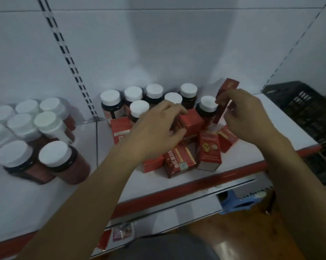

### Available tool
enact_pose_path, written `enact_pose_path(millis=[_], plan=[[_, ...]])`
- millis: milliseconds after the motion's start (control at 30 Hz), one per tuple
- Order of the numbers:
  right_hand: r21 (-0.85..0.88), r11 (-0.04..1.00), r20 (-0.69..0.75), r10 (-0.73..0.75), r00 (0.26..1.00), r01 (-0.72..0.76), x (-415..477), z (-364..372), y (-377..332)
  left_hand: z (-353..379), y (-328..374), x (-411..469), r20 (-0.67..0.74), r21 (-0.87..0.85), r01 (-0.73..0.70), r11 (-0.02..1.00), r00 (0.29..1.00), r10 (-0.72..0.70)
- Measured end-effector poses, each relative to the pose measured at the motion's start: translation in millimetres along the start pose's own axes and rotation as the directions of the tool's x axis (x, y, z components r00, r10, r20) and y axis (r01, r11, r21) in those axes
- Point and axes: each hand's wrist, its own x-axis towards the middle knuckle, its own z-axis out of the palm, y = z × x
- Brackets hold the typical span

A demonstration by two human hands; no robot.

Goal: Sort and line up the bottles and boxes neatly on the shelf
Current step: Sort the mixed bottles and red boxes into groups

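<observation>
- Two hands are over the shelf (pixel 282 128), a white deck w/ a red front edge.
- L hand (pixel 158 126): fingers curled over the top of a red box (pixel 192 121), thumb on its near side, so it's gripping the box. The box sits upright at the fingertips, in among other boxes.
- R hand (pixel 246 117): thumb + fingers pinch a slim red box (pixel 229 85), held tilted. Its top end pokes up past the fingertips and its lower end is down near the deck; can't tell if it touches.
- One white-capped bottle (pixel 208 105) stands btw the two hands, just L of the R fingertips, right beside the slim box.
- Bottle cluster (pixel 133 93): dark bodies, white caps, upright, beyond the L hand's knuckles by the back wall.
- Loose boxes (pixel 179 160): several, red, below and nearer than both hands. They lie at mixed angles, some touching.
- 2nd bottle bunch (pixel 53 156): well L of the L forearm, in the next shelf section. White caps, packed tight, no clear rows.
- Black crate (pixel 308 113): R of the R hand, past the shelf end.
</observation>
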Motion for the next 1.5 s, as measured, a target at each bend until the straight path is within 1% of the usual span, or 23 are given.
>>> enact_pose_path(millis=[33,67,100,167,200,233,367,433,500,567,633,733,767,867,967,1033,1100,1167,1233,1300,1367,1433,1500], plan=[[-0.043,0.999,0.067,0.023,0.997,-0.020,2.2,-7.1,14.4,9.7,3.6,11.8,0.017,0.002,-0.002,1.000,1.000,0.002],[-0.099,0.995,0.174,0.024,0.984,-0.007,4.5,-12.4,28.1,18.8,5.6,21.9,0.047,0.024,0.008,1.000,0.999,-0.009],[-0.162,0.986,0.306,0.015,0.952,0.036,5.4,-15.0,40.3,27.6,6.7,29.7,0.082,0.064,0.024,0.998,0.996,-0.029],[-0.256,0.956,0.543,0.020,0.840,0.142,3.0,-12.8,58.8,43.1,10.0,39.1,0.108,0.156,0.055,0.986,0.992,-0.072],[-0.285,0.941,0.608,0.030,0.793,0.183,0.4,-8.3,65.6,49.9,12.3,41.8,0.079,0.185,0.072,0.980,0.993,-0.088],[-0.304,0.928,0.635,0.028,0.772,0.216,-1.7,-3.0,70.5,55.1,15.1,44.0,0.037,0.193,0.093,0.977,0.994,-0.102],[-0.291,0.902,0.578,-0.099,0.810,0.318,0.4,-1.0,83.3,50.5,29.3,45.2,-0.014,0.168,0.135,0.977,0.991,-0.134],[-0.216,0.923,0.564,-0.148,0.812,0.319,7.3,-20.7,86.3,26.5,35.1,39.3,-0.092,0.097,0.152,0.984,0.985,-0.144],[-0.044,0.962,0.531,-0.207,0.822,0.270,18.1,-48.4,80.2,-11.0,38.2,29.6,-0.215,-0.032,0.186,0.982,0.958,-0.189],[0.176,0.964,0.470,-0.262,0.843,0.201,28.5,-69.5,60.9,-51.4,31.9,16.6,-0.282,-0.087,0.199,0.976,0.935,-0.216],[0.365,0.905,0.357,-0.354,0.864,0.220,39.0,-75.8,35.1,-87.5,15.9,1.7,-0.269,-0.078,0.240,0.968,0.929,-0.252],[0.587,0.766,0.271,-0.492,0.827,0.264,51.1,-62.2,-10.4,-128.3,-22.2,-22.3,-0.256,0.031,0.349,0.937,0.909,-0.330],[0.604,0.739,0.250,-0.532,0.809,0.300,55.6,-53.3,-27.3,-139.5,-37.2,-29.9,-0.254,0.059,0.387,0.920,0.897,-0.361],[0.545,0.719,0.186,-0.605,0.774,0.431,66.7,-21.1,-81.2,-165.3,-83.1,-47.6,-0.235,0.070,0.475,0.877,0.863,-0.448],[0.558,0.717,0.164,-0.588,0.792,0.417,71.3,8.1,-127.4,-170.4,-121.0,-52.6,-0.158,0.115,0.473,0.874,0.877,-0.454],[0.551,0.743,0.179,-0.550,0.816,0.380,73.7,24.4,-148.2,-162.2,-140.1,-46.7,-0.093,0.203,0.434,0.878,0.901,-0.424],[0.501,0.779,0.171,-0.516,0.839,0.377,75.0,38.5,-166.4,-153.4,-156.0,-41.9,-0.040,0.323,0.347,0.881,0.935,-0.354],[0.513,0.797,0.206,-0.476,0.855,0.320,74.6,49.1,-181.2,-147.6,-169.2,-42.2,0.011,0.463,0.241,0.853,0.961,-0.277],[0.546,0.795,0.246,-0.455,0.856,0.265,72.5,57.5,-192.2,-145.9,-178.4,-48.5,0.024,0.552,0.176,0.815,0.974,-0.227],[0.498,0.815,0.255,-0.465,0.848,0.296,70.1,68.8,-201.0,-148.4,-185.6,-57.7,0.037,0.541,0.147,0.828,0.980,-0.198],[0.427,0.830,0.256,-0.491,0.832,0.359,67.8,81.7,-209.8,-155.8,-189.1,-66.7,0.047,0.462,0.137,0.876,0.983,-0.178],[0.380,0.831,0.270,-0.519,0.811,0.405,65.8,94.6,-217.9,-167.4,-191.6,-76.0,-0.005,0.407,0.154,0.900,0.986,-0.166],[0.346,0.838,0.280,-0.522,0.806,0.423,64.8,105.0,-225.2,-181.1,-192.5,-89.0,-0.093,0.399,0.195,0.896,0.981,-0.172]])
